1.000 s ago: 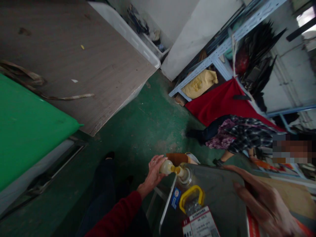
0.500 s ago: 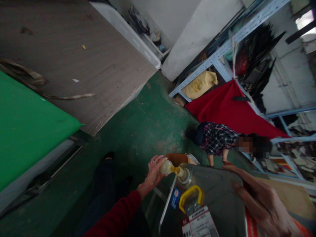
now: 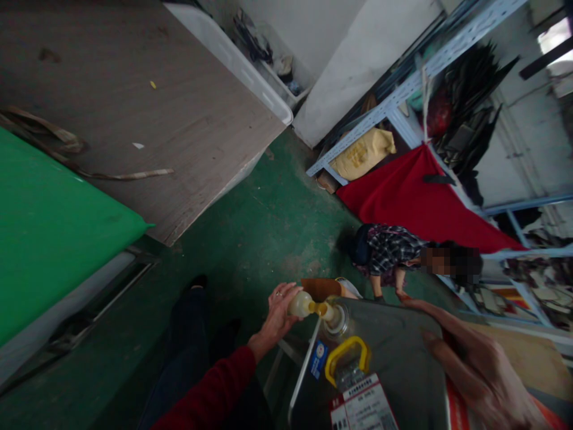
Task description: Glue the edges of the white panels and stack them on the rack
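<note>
My left hand (image 3: 278, 316) is closed round a small pale plastic bottle (image 3: 299, 304) with a yellowish neck. The bottle lies sideways in view, its mouth meeting the spout (image 3: 329, 313) of a large metal can (image 3: 398, 340). Yellowish liquid seems to show where the two meet. My right hand (image 3: 481, 358) grips the can at its far edge, thumb on the grey top and the other fingers mostly hidden. On the can's top are a yellow handle (image 3: 329, 365), a blue sticker (image 3: 318, 360) and a white printed label (image 3: 364, 406).
A wooden-topped table (image 3: 201, 113) with a green sheet (image 3: 58, 233) stands at left. Another person (image 3: 394, 251) bends beside a red cloth (image 3: 412, 197) hung on blue shelving (image 3: 385, 110). A brown container (image 3: 320, 289) is behind the can. The floor (image 3: 268, 221) is green.
The other person has shifted slightly, arms and head moving a little to the left. My hands, the bottle and the can look almost the same.
</note>
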A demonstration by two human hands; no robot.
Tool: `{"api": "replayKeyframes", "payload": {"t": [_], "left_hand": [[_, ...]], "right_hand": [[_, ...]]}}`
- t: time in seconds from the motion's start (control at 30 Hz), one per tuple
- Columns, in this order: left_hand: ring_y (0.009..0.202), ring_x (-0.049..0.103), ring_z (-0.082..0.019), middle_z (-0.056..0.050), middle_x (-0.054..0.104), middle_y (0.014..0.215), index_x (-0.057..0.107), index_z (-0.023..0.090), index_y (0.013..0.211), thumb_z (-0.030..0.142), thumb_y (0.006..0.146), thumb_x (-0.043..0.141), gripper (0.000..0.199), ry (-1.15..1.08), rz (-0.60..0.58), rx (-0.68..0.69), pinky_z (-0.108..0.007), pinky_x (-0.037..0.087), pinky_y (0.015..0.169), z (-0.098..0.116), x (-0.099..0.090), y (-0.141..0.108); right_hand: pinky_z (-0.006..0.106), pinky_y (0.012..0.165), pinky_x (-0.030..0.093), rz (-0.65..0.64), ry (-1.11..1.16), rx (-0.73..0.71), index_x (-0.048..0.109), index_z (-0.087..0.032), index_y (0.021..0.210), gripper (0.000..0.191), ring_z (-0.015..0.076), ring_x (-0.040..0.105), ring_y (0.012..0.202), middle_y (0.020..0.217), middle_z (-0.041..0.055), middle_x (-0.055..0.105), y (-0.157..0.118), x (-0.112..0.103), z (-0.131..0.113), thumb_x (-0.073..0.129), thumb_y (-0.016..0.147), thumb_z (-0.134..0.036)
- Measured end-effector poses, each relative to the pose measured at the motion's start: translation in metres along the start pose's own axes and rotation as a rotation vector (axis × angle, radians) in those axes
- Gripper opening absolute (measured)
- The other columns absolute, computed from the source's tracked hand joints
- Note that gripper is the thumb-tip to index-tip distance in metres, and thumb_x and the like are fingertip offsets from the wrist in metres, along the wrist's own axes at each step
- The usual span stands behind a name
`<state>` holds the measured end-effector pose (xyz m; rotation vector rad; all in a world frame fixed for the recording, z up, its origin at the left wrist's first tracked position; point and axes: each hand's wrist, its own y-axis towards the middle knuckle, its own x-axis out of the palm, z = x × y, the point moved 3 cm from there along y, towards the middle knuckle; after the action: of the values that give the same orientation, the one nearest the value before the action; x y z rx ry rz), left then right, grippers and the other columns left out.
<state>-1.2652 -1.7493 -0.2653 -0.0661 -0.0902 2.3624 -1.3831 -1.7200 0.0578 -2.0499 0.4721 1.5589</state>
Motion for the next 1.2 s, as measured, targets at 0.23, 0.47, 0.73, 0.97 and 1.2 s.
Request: {"api": "replayKeyframes", "payload": {"t": [0.23,0.47,0.73,0.97,1.2], "left_hand": [[0.131,0.030,-0.033,-0.012,0.044,0.139,0.048,0.020,0.131,0.041,0.072,0.068,0.066,-0.012,0.012,0.039,-0.048,0.022,0.108,-0.003,0.001,0.000],[0.129,0.033,-0.033,-0.011,0.046,0.137,0.051,0.021,0.129,0.039,0.067,0.072,0.067,0.001,0.019,0.009,-0.049,0.023,0.107,-0.005,0.005,0.002],[0.128,0.034,-0.032,-0.012,0.047,0.136,0.052,0.020,0.128,0.036,0.066,0.075,0.068,0.010,0.027,0.002,-0.048,0.024,0.107,-0.004,0.005,0.004],[0.130,0.032,-0.032,-0.010,0.044,0.138,0.049,0.022,0.130,0.040,0.069,0.073,0.069,0.030,0.025,0.027,-0.047,0.023,0.107,-0.009,0.009,0.001],[0.130,0.032,-0.032,-0.011,0.046,0.137,0.051,0.021,0.129,0.037,0.068,0.073,0.067,0.011,0.018,0.005,-0.047,0.023,0.107,-0.003,0.006,0.002]], "right_hand": [[0.032,0.085,0.045,-0.033,0.013,0.021,0.058,-0.026,0.114,0.045,0.0229,0.061,0.096,0.108,0.0010,0.065,0.000,0.000,0.003,0.046,0.084,-0.057],[0.033,0.087,0.046,-0.026,0.014,0.031,0.059,-0.027,0.113,0.046,0.0242,0.063,0.091,0.105,0.0004,0.067,0.000,0.000,0.003,0.047,0.082,-0.058],[0.034,0.086,0.046,-0.016,0.038,0.031,0.060,-0.026,0.112,0.047,0.0247,0.063,0.091,0.105,0.0020,0.067,0.000,0.001,0.004,0.048,0.082,-0.060],[0.034,0.087,0.046,-0.018,0.022,0.037,0.061,-0.025,0.113,0.049,0.0238,0.063,0.087,0.099,0.0035,0.067,0.000,-0.001,0.005,0.048,0.082,-0.060],[0.031,0.085,0.048,0.007,0.015,0.012,0.061,-0.026,0.112,0.046,0.0225,0.063,0.088,0.096,0.0026,0.067,-0.001,0.001,0.003,0.047,0.083,-0.059]]}}
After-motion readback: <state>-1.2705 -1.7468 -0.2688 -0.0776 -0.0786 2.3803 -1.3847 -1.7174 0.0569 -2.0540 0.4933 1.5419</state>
